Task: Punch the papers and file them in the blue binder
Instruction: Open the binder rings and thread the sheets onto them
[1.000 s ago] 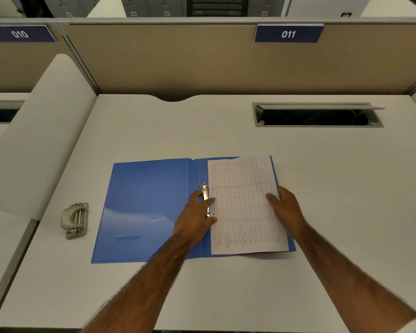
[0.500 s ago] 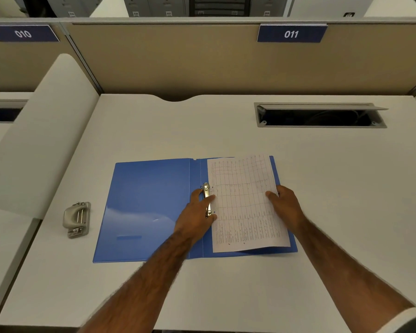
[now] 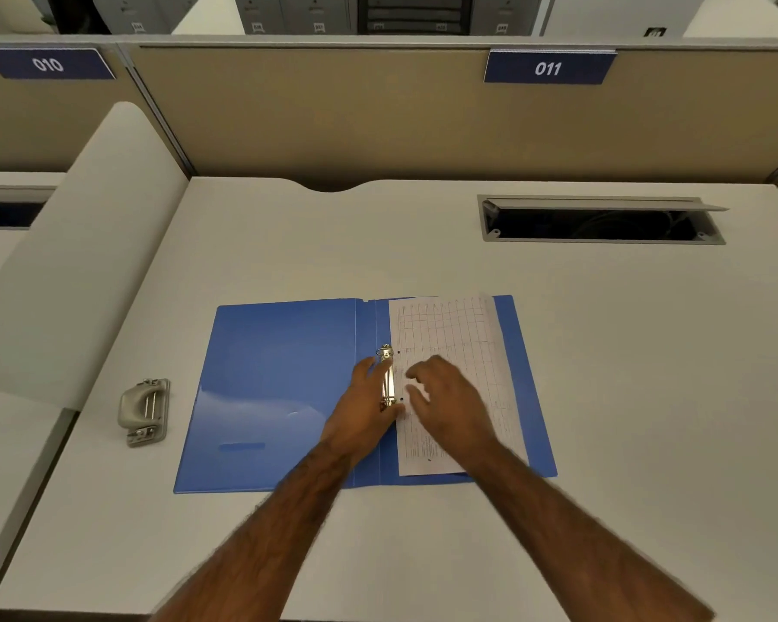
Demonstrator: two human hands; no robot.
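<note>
Lying open on the counter [image 3: 625,397], the blue binder [image 3: 279,388] carries the papers [image 3: 450,329] on its right half, beside the metal rings [image 3: 386,353]. My left hand [image 3: 364,413] rests with straight fingers against the rings. My right hand [image 3: 452,408] is over the papers, fingers loosely bent, holding nothing.

Left hand [image 3: 365,410] rests against binder [image 3: 279,379] rings [image 3: 386,353]
</note>
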